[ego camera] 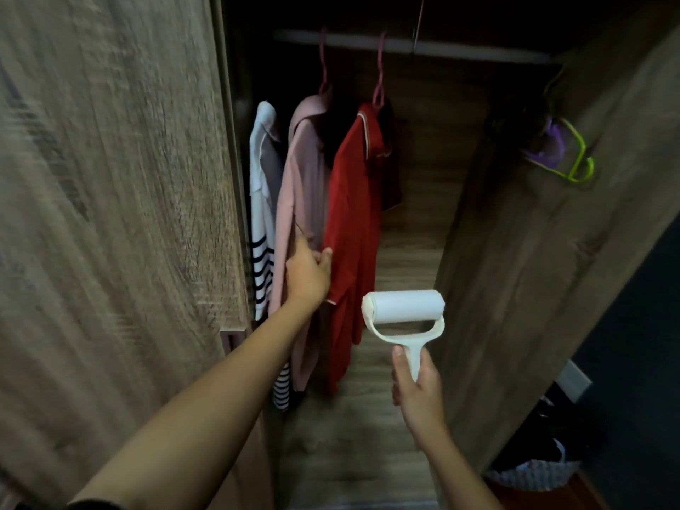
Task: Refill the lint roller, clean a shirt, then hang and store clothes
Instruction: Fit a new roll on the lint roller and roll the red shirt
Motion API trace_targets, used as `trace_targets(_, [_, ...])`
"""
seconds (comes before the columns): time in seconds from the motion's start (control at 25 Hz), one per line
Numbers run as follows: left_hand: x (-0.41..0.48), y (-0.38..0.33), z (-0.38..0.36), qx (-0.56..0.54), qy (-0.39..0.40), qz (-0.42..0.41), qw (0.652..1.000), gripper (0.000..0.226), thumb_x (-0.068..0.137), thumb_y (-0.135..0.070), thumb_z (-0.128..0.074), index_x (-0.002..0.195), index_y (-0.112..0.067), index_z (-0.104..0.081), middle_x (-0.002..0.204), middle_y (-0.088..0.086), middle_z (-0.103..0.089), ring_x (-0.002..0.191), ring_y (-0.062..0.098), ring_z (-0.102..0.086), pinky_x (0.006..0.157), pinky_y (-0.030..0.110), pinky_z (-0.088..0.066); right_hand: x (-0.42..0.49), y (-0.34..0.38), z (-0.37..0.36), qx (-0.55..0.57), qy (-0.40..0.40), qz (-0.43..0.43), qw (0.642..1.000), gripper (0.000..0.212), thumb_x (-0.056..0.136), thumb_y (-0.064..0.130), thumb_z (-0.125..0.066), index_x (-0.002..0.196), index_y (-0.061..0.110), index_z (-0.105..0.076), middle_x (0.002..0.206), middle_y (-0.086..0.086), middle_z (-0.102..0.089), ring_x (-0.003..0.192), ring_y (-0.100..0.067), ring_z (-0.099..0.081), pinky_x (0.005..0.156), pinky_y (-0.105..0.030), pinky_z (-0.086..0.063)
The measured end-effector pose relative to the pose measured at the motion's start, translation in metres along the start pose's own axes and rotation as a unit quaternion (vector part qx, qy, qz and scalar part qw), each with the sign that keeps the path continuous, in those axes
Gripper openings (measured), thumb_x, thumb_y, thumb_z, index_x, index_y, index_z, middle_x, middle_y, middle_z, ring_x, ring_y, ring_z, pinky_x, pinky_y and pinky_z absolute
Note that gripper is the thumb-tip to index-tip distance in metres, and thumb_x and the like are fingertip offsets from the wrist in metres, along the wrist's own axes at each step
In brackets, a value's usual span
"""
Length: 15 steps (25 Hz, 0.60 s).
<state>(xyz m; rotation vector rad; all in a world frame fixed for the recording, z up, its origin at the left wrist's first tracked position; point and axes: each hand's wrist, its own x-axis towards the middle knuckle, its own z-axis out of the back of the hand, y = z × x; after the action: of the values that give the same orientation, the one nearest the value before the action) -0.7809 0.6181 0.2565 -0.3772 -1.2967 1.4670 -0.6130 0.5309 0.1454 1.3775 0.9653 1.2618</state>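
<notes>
The red shirt [353, 230] hangs limp in the wardrobe; the left hand [307, 276] pinches its soft edge taut. Right of it, the right hand [417, 390] grips the light lint roller [403, 307] by its stiff handle.

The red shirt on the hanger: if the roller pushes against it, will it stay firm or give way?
The red shirt probably gives way: it hangs in soft folds from one hanger hook. It may swing on the rail. The left hand at its edge could steady it against the lint roller.
</notes>
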Motion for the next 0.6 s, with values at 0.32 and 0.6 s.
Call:
trace_targets(0.32, [0.022,-0.035,0.065,0.016,-0.16,-0.069,0.985,0.03,0.085,-0.02,-0.036,0.078,-0.002,-0.059,0.068,0.015,-0.064,0.067,0.027,-0.063,0.065,0.031,-0.044,0.023,0.026,-0.027,0.037,0.038,0.016,0.998,0.017,0.093,0.028,-0.05,0.11,0.026,-0.05,0.049,0.009,-0.043,0.041,-0.005,-0.037,0.041,-0.023,-0.033])
trace_targets(0.6, [0.035,-0.028,-0.005,0.082,0.049,0.006,0.995,0.051,0.089,-0.045,-0.056,0.122,-0.006,-0.052,0.113,0.015,-0.066,0.109,0.03,-0.059,0.086,0.03,-0.042,0.049,0.038,-0.027,0.051,0.047,0.011,0.997,0.02,0.095,0.026,-0.046,0.112,0.036,-0.047,0.049,0.008,-0.042,0.04,-0.008,-0.038,0.039,-0.025,-0.034])
